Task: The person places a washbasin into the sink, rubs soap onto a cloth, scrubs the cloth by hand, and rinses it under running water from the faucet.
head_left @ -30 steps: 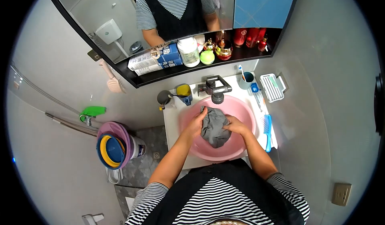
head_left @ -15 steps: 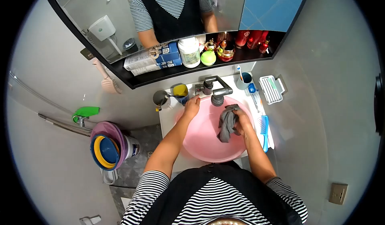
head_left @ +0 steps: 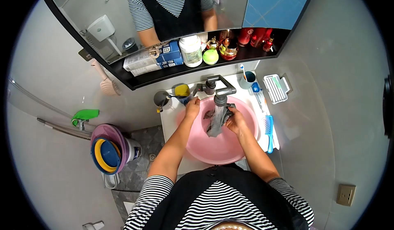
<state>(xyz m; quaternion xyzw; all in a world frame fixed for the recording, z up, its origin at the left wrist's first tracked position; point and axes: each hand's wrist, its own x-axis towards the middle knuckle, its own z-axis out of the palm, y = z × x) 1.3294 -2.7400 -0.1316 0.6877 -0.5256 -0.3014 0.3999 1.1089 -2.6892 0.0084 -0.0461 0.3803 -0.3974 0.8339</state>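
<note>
- Pink plastic, the basin (head_left: 213, 152) sits on the white counter (head_left: 169, 125), right in front of the person I'm watching.
- Grey cloth (head_left: 214, 130), crumpled and wet, hangs inside the basin's outline, toward its far side; whether its lower end touches the basin, I cannot tell.
- Right hand (head_left: 235, 122), over the basin's right half, pinches the cloth's upper right end between thumb and fingers.
- Left hand (head_left: 192, 109) is at the basin's far left rim, near the tap lever (head_left: 198, 89); I cannot tell whether its fingers grip the lever.
- Black tap (head_left: 221, 92) reaches over the basin's far edge, its water (head_left: 219, 114) running onto the cloth.
- Beyond the basin's far left rim are a blue-and-yellow cup (head_left: 182, 90) and a dark grey cup (head_left: 159, 99).
- Beyond its far right rim, a teal cup (head_left: 247, 82) holds a toothbrush (head_left: 243, 71).
- Along the basin's right side lie a toothpaste tube (head_left: 258, 95) and a blue comb (head_left: 269, 131).
- Well left of the basin, a purple tub (head_left: 107, 129) and a blue-and-yellow tub (head_left: 107, 153) are stacked.
</note>
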